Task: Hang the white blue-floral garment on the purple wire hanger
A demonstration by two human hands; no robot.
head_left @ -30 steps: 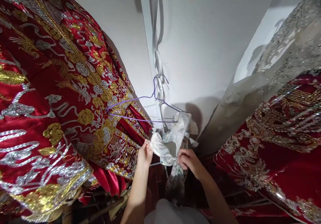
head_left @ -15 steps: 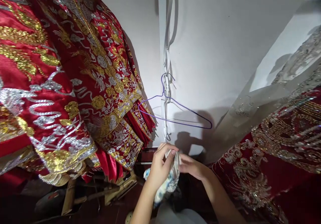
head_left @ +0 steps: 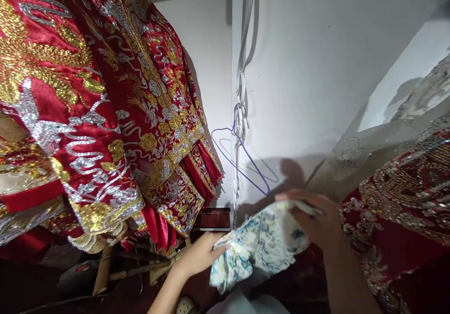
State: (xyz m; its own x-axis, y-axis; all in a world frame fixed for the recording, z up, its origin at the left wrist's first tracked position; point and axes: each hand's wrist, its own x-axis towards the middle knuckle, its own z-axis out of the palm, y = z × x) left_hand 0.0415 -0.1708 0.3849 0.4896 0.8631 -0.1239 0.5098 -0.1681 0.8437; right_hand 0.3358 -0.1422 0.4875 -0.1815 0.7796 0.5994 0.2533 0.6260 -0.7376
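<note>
A crumpled piece of patterned cloth, white with blue and yellow, is stretched between my two hands low in the view. My left hand grips its left edge, some of the fingers tucked behind the fabric. At the other end, my right hand is closed on the cloth's upper right corner, slightly blurred. What kind of garment or cloth it is, I cannot tell. Above it a purple wire hanger hangs askew by its hook from a white strap, with nothing on it.
At left hangs a red jacket with gold and silver embroidery. A beaded red garment is at right, by sheer pale fabric. Bamboo poles and a perforated shoe lie below. A white wall stands behind.
My hands have moved apart, spreading the bunched cloth out between them. The hanger has swung round and now hangs at a steeper angle. The view has shifted slightly.
</note>
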